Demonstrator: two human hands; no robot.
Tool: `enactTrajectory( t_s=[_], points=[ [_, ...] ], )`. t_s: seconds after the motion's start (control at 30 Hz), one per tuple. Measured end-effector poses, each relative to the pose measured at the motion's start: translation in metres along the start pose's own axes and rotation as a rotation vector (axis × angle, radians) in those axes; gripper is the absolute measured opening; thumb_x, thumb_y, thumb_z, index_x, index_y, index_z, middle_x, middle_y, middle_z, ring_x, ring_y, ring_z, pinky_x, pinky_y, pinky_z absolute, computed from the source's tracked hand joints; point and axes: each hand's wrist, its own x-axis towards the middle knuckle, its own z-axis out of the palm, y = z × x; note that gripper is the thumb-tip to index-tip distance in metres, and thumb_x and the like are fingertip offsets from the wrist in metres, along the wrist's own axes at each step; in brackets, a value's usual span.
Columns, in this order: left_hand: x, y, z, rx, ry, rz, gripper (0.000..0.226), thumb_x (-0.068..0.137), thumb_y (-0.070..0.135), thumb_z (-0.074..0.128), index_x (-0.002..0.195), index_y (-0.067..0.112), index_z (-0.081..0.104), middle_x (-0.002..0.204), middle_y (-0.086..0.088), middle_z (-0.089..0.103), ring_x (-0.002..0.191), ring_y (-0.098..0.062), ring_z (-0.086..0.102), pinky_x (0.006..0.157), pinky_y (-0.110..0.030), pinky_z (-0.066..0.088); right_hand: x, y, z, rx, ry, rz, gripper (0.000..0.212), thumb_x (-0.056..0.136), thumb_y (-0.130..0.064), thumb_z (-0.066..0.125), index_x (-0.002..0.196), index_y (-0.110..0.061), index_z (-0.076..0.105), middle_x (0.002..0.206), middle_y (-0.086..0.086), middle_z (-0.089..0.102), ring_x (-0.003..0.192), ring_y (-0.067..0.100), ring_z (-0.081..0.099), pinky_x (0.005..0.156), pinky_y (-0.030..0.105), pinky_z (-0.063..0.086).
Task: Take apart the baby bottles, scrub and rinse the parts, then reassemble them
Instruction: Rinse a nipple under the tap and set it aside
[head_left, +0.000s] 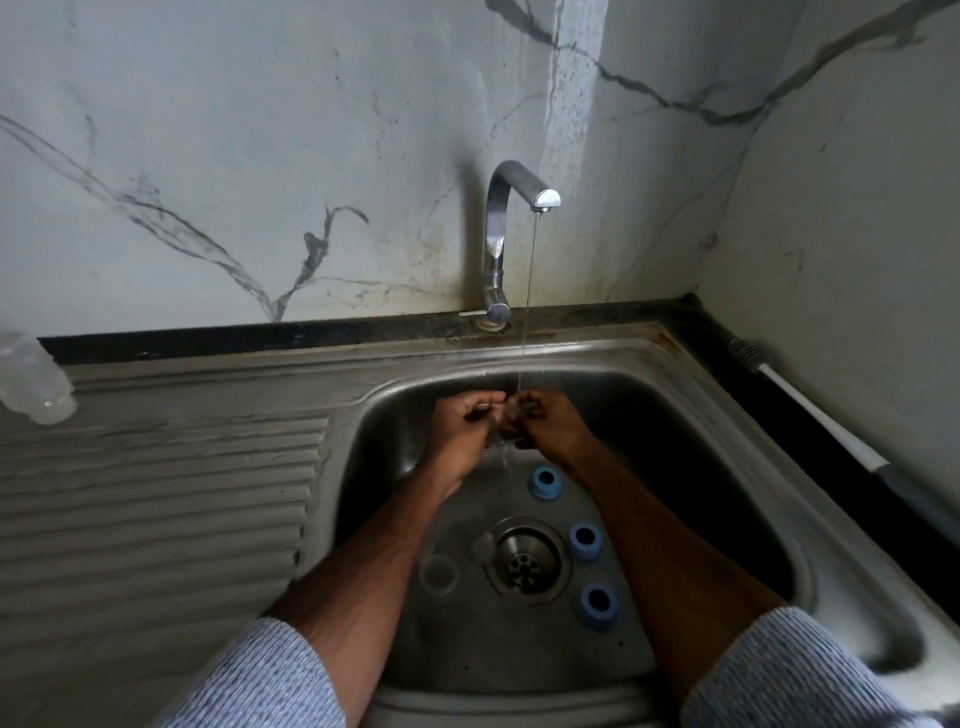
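While both hands pinch small clear part (503, 420) under tap (545, 200) stream: left hand (464, 422), right hand (545, 422) level, equally near.

Nipple (506, 415): small clear piece, pinched between both hands under a thin stream of water, detail blurred.
Blue rings (585, 542): three collars lying apart on the sink floor, right of the drain, openings up.
Clear parts (439, 573): two pale round pieces left of the drain.
Bottle (34, 382): clear, lying at far left.
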Motion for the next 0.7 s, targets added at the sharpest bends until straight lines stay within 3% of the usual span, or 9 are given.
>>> enactTrajectory(
  t_s=[0.1,0.17,0.23,0.3,0.43,0.53,0.6,0.7],
  points=[
    [0.0005,0.0004,0.0003,-0.006,-0.018,0.019,0.024,0.093,0.001,0.064,0.114,0.011,0.071,0.102,-0.001,0.074,0.085,0.001,0.069,0.070,-0.014,0.054,-0.0010,0.0007,0.0017,0.014,-0.023,0.003,0.017,0.102,-0.021,0.056,0.115,-0.015,0.064,0.110,0.008,0.071,0.101,0.022,0.071,0.075,0.029,0.056],
    [0.0020,-0.0008,0.0000,0.011,0.002,0.020,0.025,0.092,0.000,0.064,0.115,0.009,0.070,0.103,-0.004,0.074,0.092,-0.007,0.069,0.079,-0.019,0.056,-0.0020,0.0005,0.0033,0.019,-0.027,0.005,0.018,0.103,-0.024,0.055,0.116,-0.016,0.064,0.111,0.008,0.071,0.102,0.023,0.070,0.076,0.031,0.056],
    [0.0036,-0.0009,-0.0007,0.041,0.039,0.013,0.024,0.090,0.003,0.068,0.113,0.009,0.070,0.101,-0.004,0.073,0.092,-0.012,0.068,0.079,-0.022,0.056,-0.0029,-0.0004,0.0037,-0.023,0.004,-0.010,0.012,0.101,-0.025,0.057,0.108,-0.020,0.065,0.108,0.005,0.070,0.100,0.020,0.069,0.077,0.033,0.057],
    [0.0042,-0.0007,-0.0011,0.074,0.045,-0.023,0.021,0.090,0.008,0.070,0.111,0.012,0.071,0.098,0.000,0.073,0.086,-0.008,0.066,0.069,-0.021,0.053,-0.0034,-0.0005,0.0025,-0.116,0.056,-0.073,0.004,0.098,-0.026,0.063,0.097,-0.024,0.066,0.098,-0.002,0.069,0.092,0.010,0.065,0.075,0.028,0.054],
    [0.0008,0.0004,-0.0002,0.081,-0.029,-0.077,0.016,0.095,0.009,0.064,0.108,0.013,0.071,0.099,-0.002,0.073,0.081,-0.009,0.064,0.060,-0.026,0.050,-0.0012,-0.0013,0.0001,-0.037,0.206,-0.130,0.018,0.087,-0.020,0.078,0.076,-0.020,0.064,0.078,-0.004,0.068,0.075,0.003,0.064,0.069,0.017,0.047],
    [-0.0015,0.0006,0.0008,0.052,-0.091,-0.064,0.018,0.096,0.006,0.062,0.106,0.019,0.070,0.104,-0.003,0.074,0.090,-0.013,0.068,0.064,-0.030,0.055,-0.0008,-0.0012,0.0038,0.105,0.267,-0.052,0.015,0.088,-0.030,0.076,0.090,-0.016,0.068,0.089,0.000,0.071,0.084,0.009,0.068,0.072,0.023,0.052],
    [-0.0019,0.0002,0.0005,0.028,-0.101,-0.063,0.022,0.096,0.006,0.062,0.103,0.024,0.070,0.104,-0.003,0.074,0.095,-0.017,0.070,0.067,-0.034,0.057,0.0010,-0.0004,0.0058,0.120,0.285,-0.012,0.028,0.092,-0.037,0.070,0.104,-0.012,0.070,0.098,0.006,0.072,0.090,0.016,0.068,0.073,0.029,0.053],
    [-0.0013,-0.0017,-0.0007,0.022,-0.074,-0.036,0.019,0.096,0.006,0.061,0.104,0.019,0.073,0.098,-0.003,0.076,0.090,-0.018,0.072,0.067,-0.033,0.057,0.0033,-0.0005,0.0065,0.178,0.209,0.070,0.031,0.098,-0.039,0.062,0.098,-0.009,0.071,0.090,0.011,0.072,0.075,0.020,0.064,0.058,0.028,0.046]
  ],
)
